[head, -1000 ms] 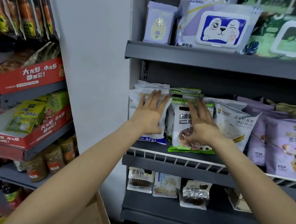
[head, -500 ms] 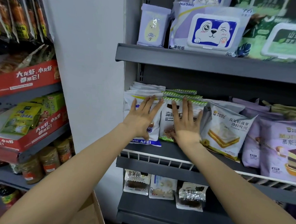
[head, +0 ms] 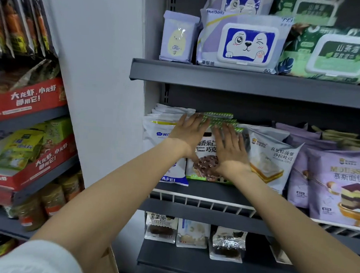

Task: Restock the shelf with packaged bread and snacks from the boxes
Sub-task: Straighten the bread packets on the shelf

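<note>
On the middle grey shelf stands a row of bread packs. My left hand lies flat, fingers spread, across the seam between the white-and-blue packs and the green-trimmed chocolate bread packs. My right hand presses flat on the front chocolate pack's right half. Neither hand grips anything. To the right lean a white sandwich-toast pack and purple mousse bread packs.
Wet-wipe packs fill the top shelf. Small bread packets lie on the lower shelf. A white wire rail fronts the middle shelf. A cardboard box edge shows below my left arm. Left shelving holds red snack boxes and jars.
My left hand slid right from the white-and-blue pack toward the chocolate packs. The right hand shifted slightly right on the chocolate pack. The camera moved closer.
</note>
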Motion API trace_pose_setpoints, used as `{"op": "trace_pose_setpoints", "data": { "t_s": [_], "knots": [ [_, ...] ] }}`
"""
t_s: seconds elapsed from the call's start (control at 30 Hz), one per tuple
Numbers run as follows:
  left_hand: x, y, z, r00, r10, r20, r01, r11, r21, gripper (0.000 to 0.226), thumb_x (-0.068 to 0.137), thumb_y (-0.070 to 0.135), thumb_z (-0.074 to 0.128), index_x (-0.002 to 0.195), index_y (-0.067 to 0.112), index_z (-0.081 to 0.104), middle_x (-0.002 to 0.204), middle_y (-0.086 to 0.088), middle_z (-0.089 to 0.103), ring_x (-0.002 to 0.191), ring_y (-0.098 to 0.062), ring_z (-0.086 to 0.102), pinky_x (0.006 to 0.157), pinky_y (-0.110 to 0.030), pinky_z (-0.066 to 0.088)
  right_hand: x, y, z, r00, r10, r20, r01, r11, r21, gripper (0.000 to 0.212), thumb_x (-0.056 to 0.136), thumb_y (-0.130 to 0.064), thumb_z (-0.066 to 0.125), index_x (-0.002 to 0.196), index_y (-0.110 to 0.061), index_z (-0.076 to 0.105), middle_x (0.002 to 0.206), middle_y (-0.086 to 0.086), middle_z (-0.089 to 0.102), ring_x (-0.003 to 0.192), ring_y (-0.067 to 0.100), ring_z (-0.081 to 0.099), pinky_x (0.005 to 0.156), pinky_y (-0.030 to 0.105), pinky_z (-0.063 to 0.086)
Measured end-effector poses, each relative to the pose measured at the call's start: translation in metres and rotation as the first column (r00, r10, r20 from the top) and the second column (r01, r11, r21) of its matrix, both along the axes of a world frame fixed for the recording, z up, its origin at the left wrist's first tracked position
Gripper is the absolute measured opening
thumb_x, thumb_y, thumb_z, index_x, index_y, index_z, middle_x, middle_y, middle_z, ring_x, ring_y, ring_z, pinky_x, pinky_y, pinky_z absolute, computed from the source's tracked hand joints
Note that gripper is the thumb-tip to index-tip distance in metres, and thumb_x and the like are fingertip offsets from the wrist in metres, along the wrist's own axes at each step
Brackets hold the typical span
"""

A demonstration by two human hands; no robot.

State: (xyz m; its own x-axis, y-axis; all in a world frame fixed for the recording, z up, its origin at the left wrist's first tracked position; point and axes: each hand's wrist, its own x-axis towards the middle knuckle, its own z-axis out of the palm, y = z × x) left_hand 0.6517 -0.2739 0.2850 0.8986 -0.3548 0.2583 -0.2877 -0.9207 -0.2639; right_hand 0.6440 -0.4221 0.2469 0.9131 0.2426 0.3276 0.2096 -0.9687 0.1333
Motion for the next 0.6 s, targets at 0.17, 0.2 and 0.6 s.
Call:
{"op": "trace_pose_setpoints", "data": {
  "t_s": [0.17, 0.2, 0.6],
  "knots": [
    [0.014, -0.01, 0.001, 0.996, 0.092, 0.008, -0.093, 0.991, 0.094, 0.121, 0.06, 0.056, 0.078, 0.15, 0.015, 0.008, 0.151, -0.01, 0.026, 0.142, -0.027, 0.022, 0.116, -0.053, 0.001, 0.005, 0.007, 0.001, 0.998, -0.049, -0.029, 0.048, 0.998, -0.034, 0.119, 0.076, -0.044, 0.072, 0.148, -0.012, -0.018, 0.157, 0.012, -0.015, 0.146, 0.028, -0.015, 0.116, 0.045, -0.01],
    [0.013, -0.012, 0.001, 0.994, 0.107, 0.014, -0.107, 0.988, 0.109, 0.117, 0.061, 0.055, 0.078, 0.148, 0.014, 0.012, 0.15, -0.009, 0.027, 0.141, -0.027, 0.022, 0.115, -0.054, 0.001, 0.005, 0.008, -0.001, 0.999, -0.048, -0.024, 0.047, 0.998, -0.038, 0.119, 0.076, -0.043, 0.072, 0.148, -0.011, -0.017, 0.158, 0.012, -0.012, 0.146, 0.028, -0.013, 0.117, 0.045, -0.009],
    [-0.001, -0.034, -0.006, 0.998, 0.047, 0.052, -0.042, 0.994, -0.097, 0.106, 0.075, 0.046, 0.07, 0.15, 0.01, 0.004, 0.159, -0.011, 0.001, 0.147, -0.028, -0.006, 0.116, -0.05, -0.008, -0.012, -0.044, 0.021, 0.98, -0.122, 0.154, 0.081, 0.965, 0.248, 0.094, 0.085, -0.034, 0.064, 0.151, -0.017, -0.001, 0.159, 0.01, -0.009, 0.147, 0.026, -0.01, 0.119, 0.039, -0.002]
  ]
}}
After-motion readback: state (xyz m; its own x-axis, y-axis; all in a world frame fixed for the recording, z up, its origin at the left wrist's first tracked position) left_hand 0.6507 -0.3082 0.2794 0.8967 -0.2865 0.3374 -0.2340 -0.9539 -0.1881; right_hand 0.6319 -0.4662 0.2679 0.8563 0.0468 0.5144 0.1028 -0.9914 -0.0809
